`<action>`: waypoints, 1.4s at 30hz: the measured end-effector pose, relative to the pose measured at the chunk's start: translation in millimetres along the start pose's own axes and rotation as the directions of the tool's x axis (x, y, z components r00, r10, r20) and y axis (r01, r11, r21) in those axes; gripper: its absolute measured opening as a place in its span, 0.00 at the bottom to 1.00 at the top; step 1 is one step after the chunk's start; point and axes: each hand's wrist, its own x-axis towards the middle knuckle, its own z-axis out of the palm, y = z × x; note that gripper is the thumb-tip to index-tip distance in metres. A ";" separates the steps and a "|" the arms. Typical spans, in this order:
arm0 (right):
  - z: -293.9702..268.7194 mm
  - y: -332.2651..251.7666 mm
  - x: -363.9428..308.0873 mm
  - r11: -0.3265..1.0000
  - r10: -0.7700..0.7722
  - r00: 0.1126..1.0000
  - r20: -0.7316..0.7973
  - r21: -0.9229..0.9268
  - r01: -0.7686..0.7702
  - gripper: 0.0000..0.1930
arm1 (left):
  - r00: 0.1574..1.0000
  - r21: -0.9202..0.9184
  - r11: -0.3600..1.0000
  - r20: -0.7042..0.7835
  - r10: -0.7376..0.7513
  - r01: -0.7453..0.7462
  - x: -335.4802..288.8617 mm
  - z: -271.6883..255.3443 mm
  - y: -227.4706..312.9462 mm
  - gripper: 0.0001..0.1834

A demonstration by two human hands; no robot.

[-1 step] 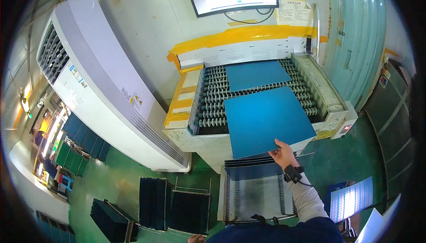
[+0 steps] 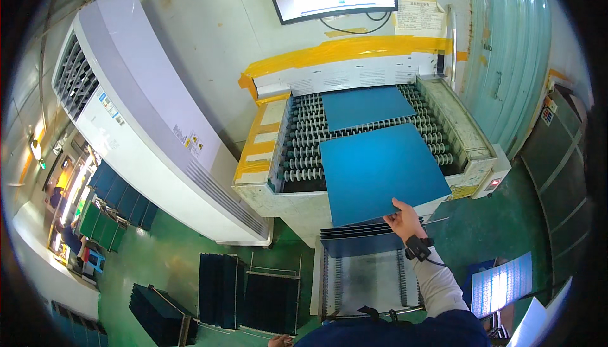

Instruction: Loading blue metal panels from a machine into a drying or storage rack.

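R hand (image 2: 405, 223) grips blue board (image 2: 383, 173) at near edge, thumb on top. Board extends over rollers (image 2: 304, 174) of machine (image 2: 272, 202), near edge sticking out past front, above slotted rack (image 2: 370, 280) w/ dark boards (image 2: 354, 245). 2nd blue board (image 2: 367, 107) on rollers just beyond. L hand (image 2: 280, 341) at btm edge, mostly cut off, can't tell if holding anything.

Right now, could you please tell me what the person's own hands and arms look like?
The right hand is ungloved, with a black device strapped at the wrist and a thin dark cable leading off it. A pale sleeve covers that arm, meeting a dark blue garment. Only part of the left hand shows.
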 end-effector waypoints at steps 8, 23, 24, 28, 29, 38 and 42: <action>-10.9 1.0 18.3 1.000 0.022 1.000 -0.004 0.004 -0.022 0.06 | 0.886 0.522 0.744 0.052 0.460 -0.417 -18.8 12.0 -4.0 0.15; 0.1 -1.7 20.3 0.999 0.031 0.999 0.013 -0.022 -0.031 0.06 | 0.966 0.324 0.918 -0.042 0.255 -0.228 -29.4 28.7 8.5 0.16; -1.9 -1.4 22.8 0.999 0.033 0.999 0.014 -0.020 -0.033 0.06 | 0.976 0.347 0.923 -0.073 0.205 -0.168 -28.9 27.7 9.5 0.17; -6.9 0.3 29.9 0.999 0.047 0.999 0.019 -0.026 -0.046 0.07 | 0.985 0.314 0.943 -0.092 0.149 -0.114 -22.5 24.4 7.4 0.17; -6.8 0.0 30.8 0.998 0.051 0.999 0.013 -0.027 -0.051 0.07 | 0.987 0.274 0.954 -0.071 0.145 -0.120 -20.2 22.0 5.0 0.17; -0.2 -4.3 32.9 0.999 0.031 0.999 0.041 -0.041 -0.029 0.07 | 0.998 0.145 0.988 -0.018 -0.060 0.062 5.5 -14.8 -7.6 0.20; -6.3 0.7 37.4 0.998 0.023 0.994 0.106 -0.060 -0.017 0.09 | 0.757 0.845 -0.393 0.513 0.404 -0.363 -4.3 -18.3 -0.4 0.16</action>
